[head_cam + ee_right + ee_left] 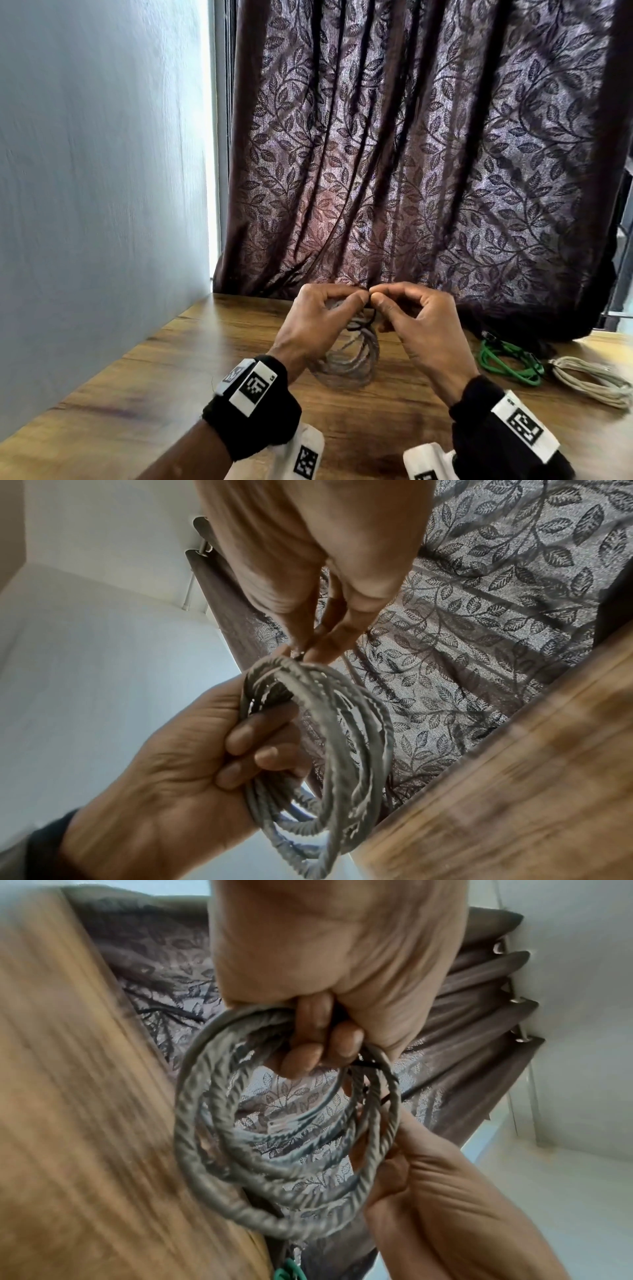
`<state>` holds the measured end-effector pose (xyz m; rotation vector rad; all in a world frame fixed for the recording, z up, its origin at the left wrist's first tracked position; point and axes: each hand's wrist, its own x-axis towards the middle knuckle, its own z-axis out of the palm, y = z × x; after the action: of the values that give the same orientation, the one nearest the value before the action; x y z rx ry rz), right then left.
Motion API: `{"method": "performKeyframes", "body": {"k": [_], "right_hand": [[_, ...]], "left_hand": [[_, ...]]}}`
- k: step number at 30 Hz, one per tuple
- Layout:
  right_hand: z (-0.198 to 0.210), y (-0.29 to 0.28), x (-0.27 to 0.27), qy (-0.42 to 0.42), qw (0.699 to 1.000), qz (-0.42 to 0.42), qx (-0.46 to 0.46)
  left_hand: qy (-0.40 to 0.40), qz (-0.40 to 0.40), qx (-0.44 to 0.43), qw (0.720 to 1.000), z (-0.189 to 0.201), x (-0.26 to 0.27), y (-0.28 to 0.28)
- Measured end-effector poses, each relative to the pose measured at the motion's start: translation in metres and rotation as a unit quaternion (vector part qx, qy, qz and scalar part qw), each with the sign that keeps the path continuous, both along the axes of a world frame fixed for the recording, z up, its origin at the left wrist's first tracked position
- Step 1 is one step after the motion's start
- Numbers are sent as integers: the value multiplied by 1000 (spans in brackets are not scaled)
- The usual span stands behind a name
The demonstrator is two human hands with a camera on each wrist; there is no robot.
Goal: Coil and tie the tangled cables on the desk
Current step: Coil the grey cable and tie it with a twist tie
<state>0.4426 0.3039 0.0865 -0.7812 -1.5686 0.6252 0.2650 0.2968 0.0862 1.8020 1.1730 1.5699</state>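
Leaf-patterned dark curtain (428,154) behind wooden desk (171,377), pale wall (96,171) leftward

Both hands (317,320) (416,322) raised, fingertips prob. pinched together.

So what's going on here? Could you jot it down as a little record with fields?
Held: grey coiled cable, lifted above the wooden desk
Left hand: grips the coil's top
Right hand: pinches a thin black tie at the coil's top
Set aside on the right: green cable, beige cable
Behind: leaf-patterned curtain
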Motion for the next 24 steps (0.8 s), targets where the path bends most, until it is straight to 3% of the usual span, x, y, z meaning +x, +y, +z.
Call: {"method": "performKeyframes", "body": {"k": [3, 7, 15, 24], "right_hand": [[1, -1, 0, -19, 1000, 17, 1], [3, -5, 1, -60, 997, 36, 13], [0, 0, 1, -64, 995, -45, 54], [5, -6, -2, -52, 998, 1, 32]], "left_hand": [[-86, -40, -90, 991, -2, 3, -3], [-134, -53, -127, 981, -4, 1, -2], [-140, -60, -129, 980, -8, 7, -1], [-148, -97, -121, 977, -6, 8, -5]]}}
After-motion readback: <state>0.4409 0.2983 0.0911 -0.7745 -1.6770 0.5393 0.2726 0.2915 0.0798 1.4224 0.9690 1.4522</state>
